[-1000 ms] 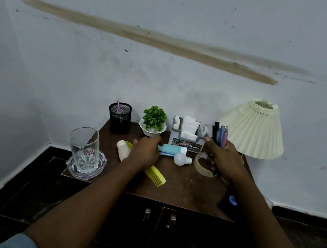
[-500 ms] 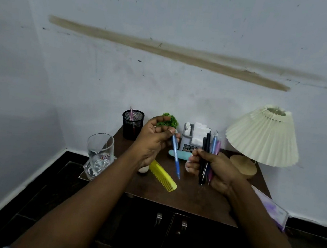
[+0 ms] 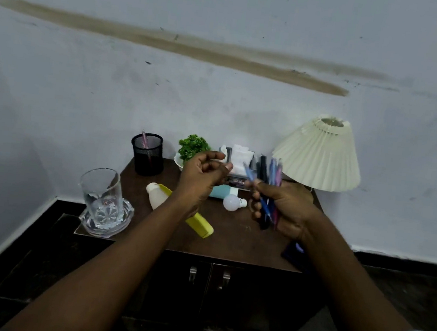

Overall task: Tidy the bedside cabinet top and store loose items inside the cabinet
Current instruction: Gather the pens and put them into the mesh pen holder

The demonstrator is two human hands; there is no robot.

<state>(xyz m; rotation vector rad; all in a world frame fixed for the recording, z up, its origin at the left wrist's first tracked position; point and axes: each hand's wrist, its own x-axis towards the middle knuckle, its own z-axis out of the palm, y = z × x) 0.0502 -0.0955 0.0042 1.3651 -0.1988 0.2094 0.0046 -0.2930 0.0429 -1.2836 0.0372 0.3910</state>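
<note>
So the blue pen (image 3: 249,173) that was in the left hand (image 3: 202,177) half a second ago has just gone across. It's now poking out, a bit blurry, at the near edge of the bunch of pens (image 3: 271,171) in the right hand (image 3: 285,211). The left hand is hanging in the air just short of the bunch with its fingers curled in and the thumb out, and nothing in it as far as I can see. The right hand is wrapped tight round the whole bunch, tips pointing up, held above the cabinet top (image 3: 231,237) and in front of the lamp (image 3: 319,155). My guess is that's the loose pens all collected, so they're ready for the black mesh pen cup (image 3: 146,154) at the back left or for inside the cabinet. There's still plenty lying around though. A teal tube (image 3: 220,191) and a white bulb (image 3: 232,202) sit between the hands, and a white bottle (image 3: 155,197) and a yellow comb (image 3: 199,224) are partly under the left forearm. A glass (image 3: 101,192) stands at the front left corner. Both cabinet doors (image 3: 184,284) are shut, so I reckon the job's only at an early stage.
</note>
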